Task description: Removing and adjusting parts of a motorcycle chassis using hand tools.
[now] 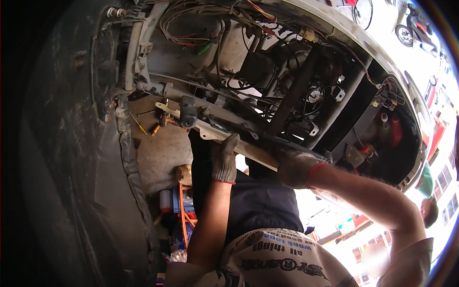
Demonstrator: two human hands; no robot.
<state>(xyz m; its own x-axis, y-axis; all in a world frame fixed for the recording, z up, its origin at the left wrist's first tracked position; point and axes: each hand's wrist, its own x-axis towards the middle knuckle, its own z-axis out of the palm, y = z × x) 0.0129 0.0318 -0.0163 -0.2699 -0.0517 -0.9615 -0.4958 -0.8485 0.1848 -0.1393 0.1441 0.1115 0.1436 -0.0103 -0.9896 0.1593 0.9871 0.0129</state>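
Note:
Both of my hands wear grey knitted gloves with red cuffs. A long cream metal strip (248,150) with holes near its far-left end runs slantwise along the lower edge of an opened vehicle body. My left hand (224,160) is closed around the strip near its middle. Farther right, my right hand (299,168) grips the strip's near end, its fingertips partly hidden in shadow. Just beyond the strip lies a dark frame rail (222,112) of the vehicle. A black rounded block (188,112) sits against the strip's left part.
Wire bundles (191,19) and engine parts (313,95) fill the opened body. A dark panel (71,143) stands close on my left. Orange-handled screwdrivers (155,130) lie on the floor. A red bottle (396,131) sits inside the right compartment. Another person (428,196) is at the far right.

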